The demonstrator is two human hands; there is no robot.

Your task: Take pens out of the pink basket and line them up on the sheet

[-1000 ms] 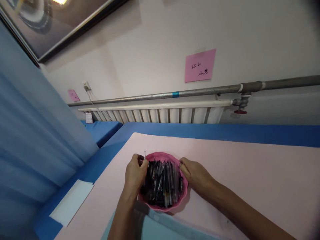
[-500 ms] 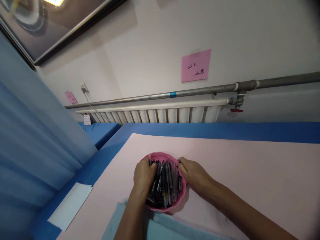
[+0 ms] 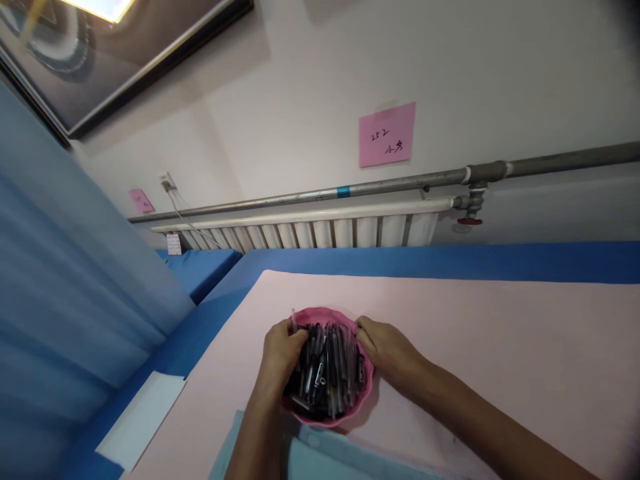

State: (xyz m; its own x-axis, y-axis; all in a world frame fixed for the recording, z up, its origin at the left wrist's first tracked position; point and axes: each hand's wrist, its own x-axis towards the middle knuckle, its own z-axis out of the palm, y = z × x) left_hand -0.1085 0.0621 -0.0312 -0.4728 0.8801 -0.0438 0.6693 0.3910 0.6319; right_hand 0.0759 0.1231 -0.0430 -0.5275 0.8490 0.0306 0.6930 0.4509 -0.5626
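A pink bowl (image 3: 327, 313) heaped with several black pens (image 3: 327, 370) stands on the pale pink table sheet (image 3: 500, 347). My left hand (image 3: 279, 353) reaches into the bowl's left side, fingers curled around pens; a thin clear stick (image 3: 293, 320) pokes up above its fingers. My right hand (image 3: 387, 353) holds the bowl's right rim, fingers bent over the edge.
A light blue folder (image 3: 325, 460) lies at the near edge below the bowl. A white paper (image 3: 143, 420) rests on the blue cloth at left. A blue curtain (image 3: 60, 300) hangs on the left. Behind the table run a radiator (image 3: 310, 230) and a pipe (image 3: 400, 181).
My left hand moved from the bowl's left rim into the pens, then shifted slightly left again. The right hand stayed on the rim.
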